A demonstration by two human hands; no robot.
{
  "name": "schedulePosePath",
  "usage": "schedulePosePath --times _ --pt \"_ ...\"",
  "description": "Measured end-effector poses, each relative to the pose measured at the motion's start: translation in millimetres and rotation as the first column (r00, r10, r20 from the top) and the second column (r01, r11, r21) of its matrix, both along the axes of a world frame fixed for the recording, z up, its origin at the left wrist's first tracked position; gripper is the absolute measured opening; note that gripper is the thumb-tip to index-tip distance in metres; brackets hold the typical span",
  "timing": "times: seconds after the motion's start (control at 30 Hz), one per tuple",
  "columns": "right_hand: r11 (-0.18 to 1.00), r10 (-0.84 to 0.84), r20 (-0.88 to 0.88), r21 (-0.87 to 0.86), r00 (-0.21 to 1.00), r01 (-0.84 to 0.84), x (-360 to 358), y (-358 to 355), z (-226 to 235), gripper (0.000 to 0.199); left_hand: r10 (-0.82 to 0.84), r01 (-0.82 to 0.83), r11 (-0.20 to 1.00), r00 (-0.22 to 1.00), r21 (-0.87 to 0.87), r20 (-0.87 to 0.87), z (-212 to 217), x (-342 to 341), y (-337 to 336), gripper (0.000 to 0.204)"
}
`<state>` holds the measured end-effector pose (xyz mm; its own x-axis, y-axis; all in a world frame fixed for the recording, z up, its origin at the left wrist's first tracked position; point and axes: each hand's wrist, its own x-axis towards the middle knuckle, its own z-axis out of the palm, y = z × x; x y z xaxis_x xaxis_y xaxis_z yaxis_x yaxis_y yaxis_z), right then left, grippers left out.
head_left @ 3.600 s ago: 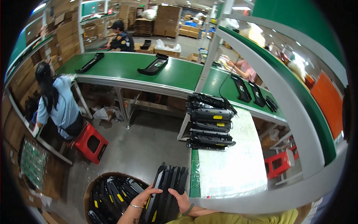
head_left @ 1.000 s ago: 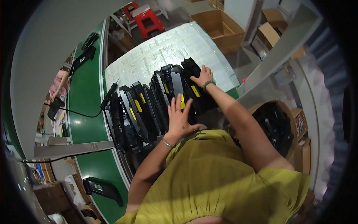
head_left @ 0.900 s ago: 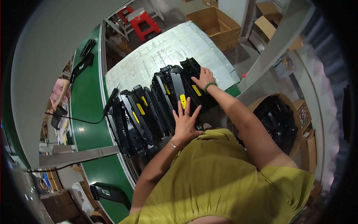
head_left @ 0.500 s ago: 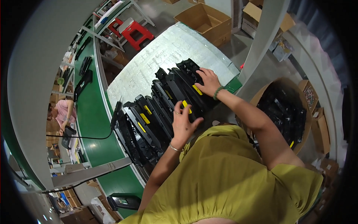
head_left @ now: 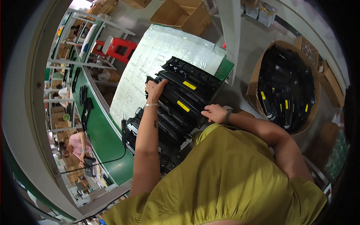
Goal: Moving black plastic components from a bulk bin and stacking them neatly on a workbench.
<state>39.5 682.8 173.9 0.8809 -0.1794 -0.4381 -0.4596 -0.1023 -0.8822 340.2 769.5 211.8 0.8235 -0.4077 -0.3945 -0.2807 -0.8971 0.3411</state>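
Several long black plastic cartridges (head_left: 176, 116), some with yellow labels, lie side by side in a row on the wrapped white stack. My left hand (head_left: 153, 90) is closed over the far left end of a cartridge in the row, thumb toward the right and fingertips partly hidden. At the near right end of the row, my right hand (head_left: 215, 113) has its fingers curled against a cartridge end. A yellow label (head_left: 183, 106) shows between the two hands. Beyond them, another cartridge (head_left: 193, 73) lies at the far edge of the row.
A round-mouthed cardboard box (head_left: 255, 80) full of black cartridges stands at right. The green conveyor belt (head_left: 108, 138) runs along the left, with a black cable (head_left: 116, 159) over it. A co-worker (head_left: 77, 146) sits beyond. A red stool (head_left: 122, 49) and an open carton (head_left: 176, 20) stand behind.
My left hand has moved away from me to the row's far left end and closed there. My right hand has come back to the near right end. The view has turned.
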Motion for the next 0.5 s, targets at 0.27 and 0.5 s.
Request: schedulePosePath --times 0.27,0.5 --pt "0.993 0.025 0.058 -0.117 0.998 -0.018 -9.9 -8.9 -6.0 0.029 -0.077 0.267 0.908 0.865 -0.324 0.496 18.5 -37.3 1.4 0.032" --pt "0.954 0.087 0.078 -0.294 0.993 -0.06 -11.0 -1.8 -5.7 0.024 0.055 -0.034 0.962 0.996 -0.27 0.07 11.6 47.8 -13.2 0.068"
